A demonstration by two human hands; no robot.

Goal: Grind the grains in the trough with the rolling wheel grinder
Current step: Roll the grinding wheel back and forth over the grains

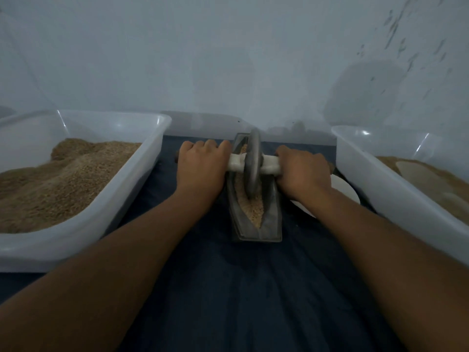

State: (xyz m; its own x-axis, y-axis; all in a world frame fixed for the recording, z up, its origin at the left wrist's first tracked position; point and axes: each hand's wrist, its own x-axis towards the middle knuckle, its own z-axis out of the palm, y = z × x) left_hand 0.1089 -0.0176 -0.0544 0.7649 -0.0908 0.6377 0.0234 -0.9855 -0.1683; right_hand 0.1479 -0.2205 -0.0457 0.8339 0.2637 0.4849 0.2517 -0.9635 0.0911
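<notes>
Head-worn view, forward and down, close over the trough point(255, 214) and forearms.

No text, label, brand, number or sign could be read on anything that was shown.

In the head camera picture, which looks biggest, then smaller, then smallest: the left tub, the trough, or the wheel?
1. Left tub, biggest by far.
2. Trough.
3. Wheel, smallest.
The tub reaches nearer the camera, which adds to its look, but the order seems safe.
</notes>
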